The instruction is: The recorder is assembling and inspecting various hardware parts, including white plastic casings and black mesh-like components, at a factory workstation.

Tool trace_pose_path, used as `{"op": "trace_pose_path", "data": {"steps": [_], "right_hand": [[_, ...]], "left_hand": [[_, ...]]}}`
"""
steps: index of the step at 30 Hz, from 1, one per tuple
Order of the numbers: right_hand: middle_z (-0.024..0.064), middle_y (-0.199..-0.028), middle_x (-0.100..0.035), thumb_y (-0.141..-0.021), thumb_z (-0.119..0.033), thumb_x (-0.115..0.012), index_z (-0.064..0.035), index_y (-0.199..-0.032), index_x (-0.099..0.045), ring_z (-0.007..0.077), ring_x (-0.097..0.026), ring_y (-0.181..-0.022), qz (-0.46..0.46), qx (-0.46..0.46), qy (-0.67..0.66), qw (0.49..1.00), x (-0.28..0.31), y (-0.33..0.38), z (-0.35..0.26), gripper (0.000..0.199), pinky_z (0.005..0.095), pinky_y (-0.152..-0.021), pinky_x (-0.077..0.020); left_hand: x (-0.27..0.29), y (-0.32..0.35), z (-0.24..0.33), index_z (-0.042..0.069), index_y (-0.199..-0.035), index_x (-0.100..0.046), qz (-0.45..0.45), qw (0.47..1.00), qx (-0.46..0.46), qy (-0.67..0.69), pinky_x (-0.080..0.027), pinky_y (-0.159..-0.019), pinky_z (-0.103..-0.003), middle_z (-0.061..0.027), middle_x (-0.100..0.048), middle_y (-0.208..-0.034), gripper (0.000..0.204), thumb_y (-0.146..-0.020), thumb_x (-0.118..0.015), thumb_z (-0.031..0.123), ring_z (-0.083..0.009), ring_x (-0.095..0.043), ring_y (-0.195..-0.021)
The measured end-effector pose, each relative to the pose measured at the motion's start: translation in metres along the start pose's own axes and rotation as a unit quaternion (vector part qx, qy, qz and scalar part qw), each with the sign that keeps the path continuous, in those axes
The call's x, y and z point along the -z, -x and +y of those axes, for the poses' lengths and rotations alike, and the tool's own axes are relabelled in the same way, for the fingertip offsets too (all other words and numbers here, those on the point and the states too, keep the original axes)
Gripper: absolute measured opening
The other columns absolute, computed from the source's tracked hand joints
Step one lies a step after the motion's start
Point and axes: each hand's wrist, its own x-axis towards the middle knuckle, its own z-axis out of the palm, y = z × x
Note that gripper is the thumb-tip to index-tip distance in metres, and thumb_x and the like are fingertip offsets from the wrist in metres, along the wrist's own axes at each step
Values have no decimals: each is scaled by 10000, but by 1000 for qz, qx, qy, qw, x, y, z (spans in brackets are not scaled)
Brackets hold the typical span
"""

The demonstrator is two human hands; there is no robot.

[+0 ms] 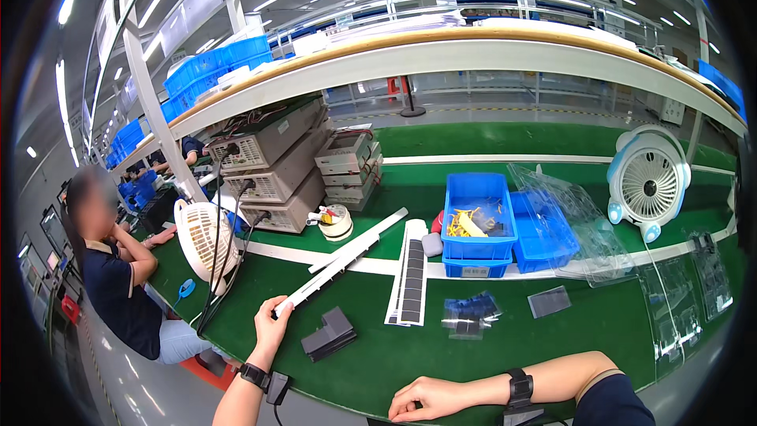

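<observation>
Closest to the camera, the right hand (430, 398) rests at the near edge of the green table (568, 335), its fingers bent and drawn close together; I cannot tell whether anything sits under them. A black strap (520, 386) circles the wrist, to the right of those fingers. Farther left and forward, the left hand (270, 325) pinches the near end of a long white strip (327, 276) between thumb and fingers, and the strip runs away from the fingertips, slanting forward and to the right. Whether its far end touches the table is unclear. Just beyond it, a second white strip (392, 219) lies at nearly the same slant. To the right of the left hand's fingers and a little nearer the person sit dark grey blocks (331, 334), close together. Well ahead of the right hand's fingers, white sheets with black panels (412, 276) lie flat, and to the right of their far end stands a blue bin (477, 250) with yellow pieces (467, 222) inside. Ahead and slightly right of those same fingers lie clear film packets (471, 315) and, farther right, a small grey sheet (550, 301). Left of the left fingers, a cream fan (203, 241) stands near the table's edge
</observation>
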Motion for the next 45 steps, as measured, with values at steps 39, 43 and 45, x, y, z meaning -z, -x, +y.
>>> {"op": "trace_pose_path", "data": {"steps": [39, 43, 45], "right_hand": [[54, -995, -586, -955, -203, -476, -11, -1248, -444, 106, -595, -872, -58, -131, -575, 806, 41, -3, 35, 352, 230, -775, -506], [79, -1012, -587, -953, -161, -467, 13, -1222, -457, 117, -592, -902, -55, -107, -582, 804, 44, -4, 33, 320, 259, -817, -502], [76, -1019, -590, -948, -165, -485, 13, -1221, -459, 113, -605, -894, -32, -130, -560, 818, 51, -5, 32, 327, 251, -796, -517]], "left_hand": [[-28, -154, 149, 70, -734, -642, -121, 991, -34, 48, -409, -639, -239, 0, -607, -729, 135, -751, -697, 192, -85, -522, -680], [-3, -114, 161, 43, -801, -622, -215, 937, 19, 274, -408, -687, -190, 16, -620, -768, 55, -827, -637, 88, -42, -534, -711], [8, -94, 170, 44, -802, -620, -246, 917, 27, 312, -423, -737, -207, -3, -633, -792, 39, -820, -636, 75, -61, -556, -741]]}}
